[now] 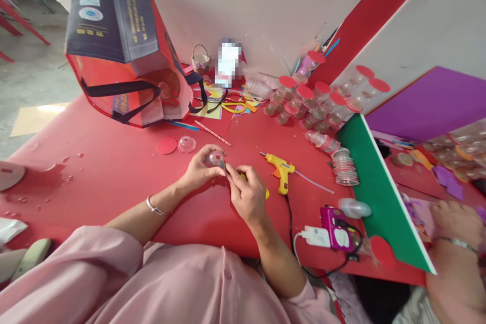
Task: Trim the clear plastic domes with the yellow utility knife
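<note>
So, the clear plastic dome (214, 157) is over the red table (132, 177), about midway between its near edge and the far edge by the wall. The left hand (200, 168) has fingers and thumb closed round its sides, while the right hand (247, 193) is wrapped tight on some yellow-handled tool (243, 176) right beside it. I'd guess the dome's super light, thin, kinda slick and easily dented, so cup it gently low on the sides.
</note>
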A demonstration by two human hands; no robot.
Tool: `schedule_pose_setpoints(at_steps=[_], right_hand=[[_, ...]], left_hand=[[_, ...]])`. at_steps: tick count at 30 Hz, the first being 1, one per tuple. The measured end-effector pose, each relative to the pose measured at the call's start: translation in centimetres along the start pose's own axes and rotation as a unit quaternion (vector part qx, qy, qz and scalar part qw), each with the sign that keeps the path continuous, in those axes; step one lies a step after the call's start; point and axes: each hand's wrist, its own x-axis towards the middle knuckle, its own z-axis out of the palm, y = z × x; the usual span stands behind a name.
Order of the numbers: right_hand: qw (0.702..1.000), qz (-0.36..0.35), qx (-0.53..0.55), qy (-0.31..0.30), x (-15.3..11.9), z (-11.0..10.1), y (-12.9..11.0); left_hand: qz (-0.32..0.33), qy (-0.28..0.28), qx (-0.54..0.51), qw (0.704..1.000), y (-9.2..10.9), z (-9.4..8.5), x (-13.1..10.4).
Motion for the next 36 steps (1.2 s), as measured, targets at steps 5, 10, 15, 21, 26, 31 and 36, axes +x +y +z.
schedule_pose_setpoints(at_steps=[5,10,15,21,26,31,36], right_hand=[[1.000,0.008,0.002,-0.002,0.04,-0.04,-0.14],[1.000,-0.006,0.007,0.014,0.09,-0.09,-0.12],[1.000,-0.002,0.011,0.010,0.13,-0.22,-0.17],[1.000,0.006,0.008,0.009,0.07,-0.18,-0.17],[1.000,0.001,0.014,0.012,0.07,-0.16,-0.14],[1.000,0.020,0.011,-0.009,-0.05,-0.12,-0.15],[0.999,0.030,0.015,-0.012,-0.20,-0.02,-0.21]], left_hand=[[0.003,0.006,0.008,1.000,-0.14,0.05,-0.15],[0.001,0.006,0.002,1.000,-0.07,0.19,-0.21],[0.005,0.002,0.010,1.000,0.12,0.21,-0.14],[0.017,0.037,0.023,0.999,0.19,0.31,-0.05],[0.016,0.035,0.018,0.999,0.07,0.30,-0.11],[0.026,0.034,0.034,0.998,-0.07,0.21,-0.12],[0.053,0.058,0.075,0.994,0.25,0.39,-0.06]])
